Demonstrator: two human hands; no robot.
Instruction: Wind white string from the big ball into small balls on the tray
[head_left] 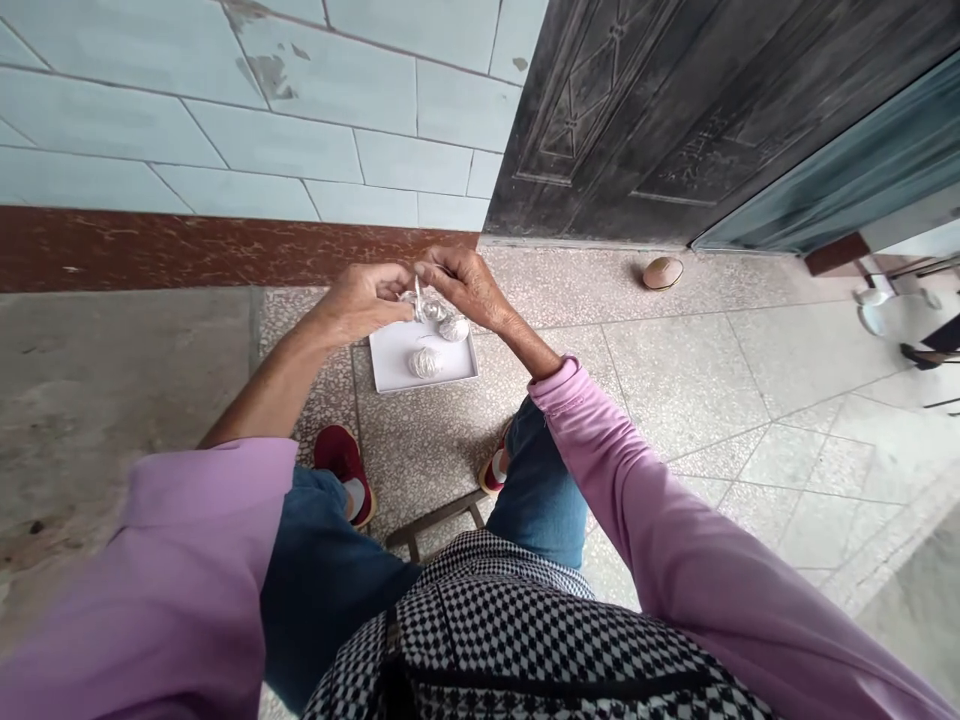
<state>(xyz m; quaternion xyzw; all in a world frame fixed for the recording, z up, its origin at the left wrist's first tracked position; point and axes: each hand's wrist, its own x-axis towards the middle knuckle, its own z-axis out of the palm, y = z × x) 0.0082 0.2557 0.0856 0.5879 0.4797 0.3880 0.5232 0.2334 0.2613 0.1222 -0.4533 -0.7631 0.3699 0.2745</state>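
Observation:
My left hand (364,303) is curled with its thumb and fingers around a small bundle of white yarn (409,300). Close beside it, my right hand (469,287) pinches at the same yarn, a strand of which stands out between the two hands. Both hands hang over the far edge of a shallow white box lid (391,375). In the lid lies a ball of white yarn (425,362), near its front. Another white yarn ball (454,328) sits at the back right, partly under my right hand. My fingers hide some of the yarn.
Beyond the lid stands a tiled wall (270,140) with a brown base strip, and a dark carved door (600,120). A round brownish object (663,273) lies on the speckled floor (660,370) by the door. My red shoes (341,460) flank the lid.

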